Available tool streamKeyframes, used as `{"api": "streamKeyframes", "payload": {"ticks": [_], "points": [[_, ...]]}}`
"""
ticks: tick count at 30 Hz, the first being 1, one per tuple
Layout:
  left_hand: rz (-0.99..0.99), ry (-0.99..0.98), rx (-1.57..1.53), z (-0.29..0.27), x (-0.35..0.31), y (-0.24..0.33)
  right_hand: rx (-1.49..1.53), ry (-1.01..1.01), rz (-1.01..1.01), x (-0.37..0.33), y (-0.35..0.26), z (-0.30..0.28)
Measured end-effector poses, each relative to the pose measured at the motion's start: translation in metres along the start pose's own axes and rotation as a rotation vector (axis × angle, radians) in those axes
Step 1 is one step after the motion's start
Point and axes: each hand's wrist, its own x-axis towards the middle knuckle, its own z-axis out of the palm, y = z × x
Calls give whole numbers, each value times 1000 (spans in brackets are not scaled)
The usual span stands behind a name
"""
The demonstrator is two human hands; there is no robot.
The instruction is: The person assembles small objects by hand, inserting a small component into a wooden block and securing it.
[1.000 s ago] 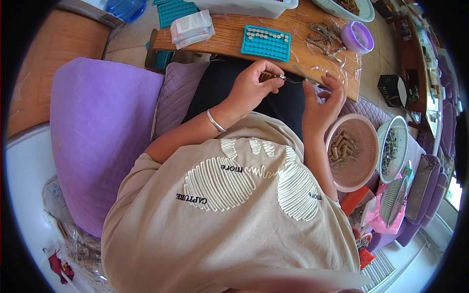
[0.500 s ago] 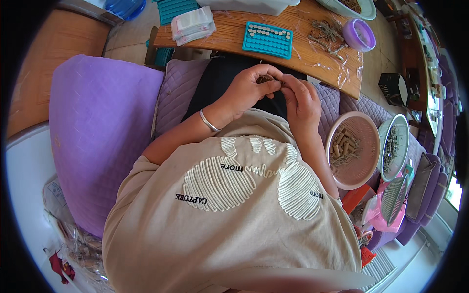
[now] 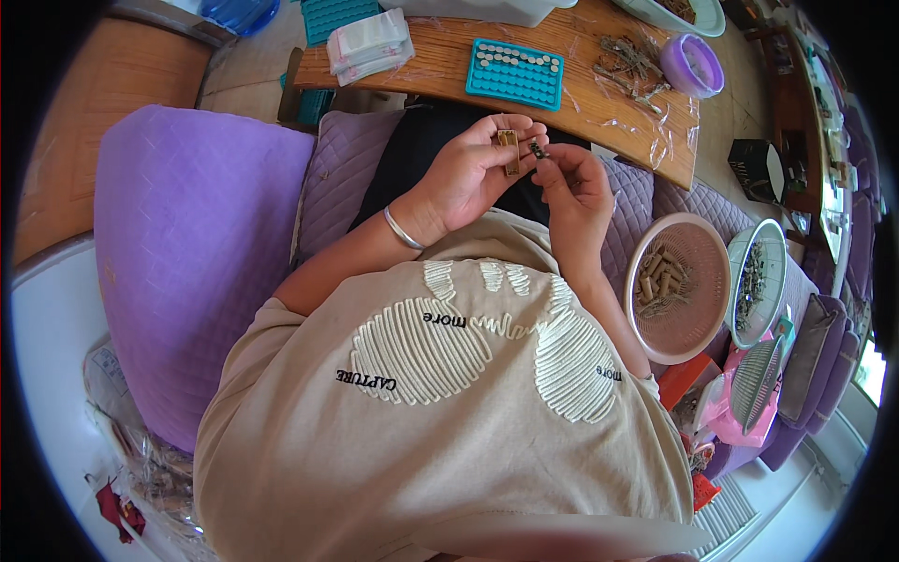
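Observation:
My left hand (image 3: pixel 465 175) is turned partly palm-up over my lap, its thumb holding a small gold-coloured rectangular case (image 3: pixel 508 152) against the fingers. Close beside it, my right hand (image 3: pixel 578 192) pinches a small dark piece (image 3: pixel 537 150) between thumb and fingertips. That piece lies near the left fingertips; its exact kind is too small to make out. Just beyond the hands, on the wooden table (image 3: pixel 426 70), is a teal tray (image 3: pixel 515 86) of small pockets, with several pale round discs in its far rows.
To my right stand a pink colander (image 3: pixel 719 281) of tan, block-like pieces and a pale green basket (image 3: pixel 777 253) of small dark bits. White packets (image 3: pixel 370 45), dry stringy scraps (image 3: pixel 629 64) and a purple bowl (image 3: pixel 691 67) sit on the table. A purple cushion (image 3: pixel 201 272) rises at left.
My hands have come slightly apart, and the left has turned its palm up. The gold-coloured case and the dark piece now show, where before the fingers mostly covered what they held.

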Motion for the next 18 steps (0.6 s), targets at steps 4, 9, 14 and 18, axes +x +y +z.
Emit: {"api": "streamKeyframes", "payload": {"ticks": [4, 9, 14, 18], "points": [[72, -5, 274, 6, -5, -1, 77, -27, 132, 1, 5, -3], [212, -7, 601, -2, -3, -1, 123, -54, 189, -3, -6, -1], [273, -93, 789, -5, -8, 7, 205, -106, 216, 0, 0, -4], [263, -89, 924, -5, -12, 12, 198, -140, 222, 0, -3, -3]]}}
